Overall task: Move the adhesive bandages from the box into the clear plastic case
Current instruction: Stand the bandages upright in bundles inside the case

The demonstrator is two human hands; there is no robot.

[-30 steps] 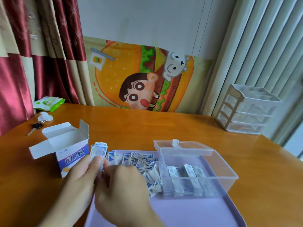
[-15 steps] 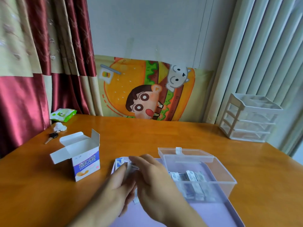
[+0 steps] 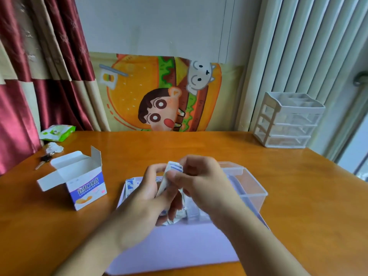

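Both hands, left (image 3: 145, 198) and right (image 3: 201, 182), gripped a small stack of adhesive bandages (image 3: 172, 170) above the tray (image 3: 179, 244). They hid most of the clear plastic case (image 3: 251, 188); its contents were unreadable. The box (image 3: 79, 180) stood open, left.

We saw two bare forearms and two hands, the left hand (image 3: 147, 198) and the right hand (image 3: 201, 182). No sleeve, ring, watch or glove covered them; the fingers (image 3: 180, 177) were bare.

"CHUANGKOUTIE" on the box (image 3: 85, 186)
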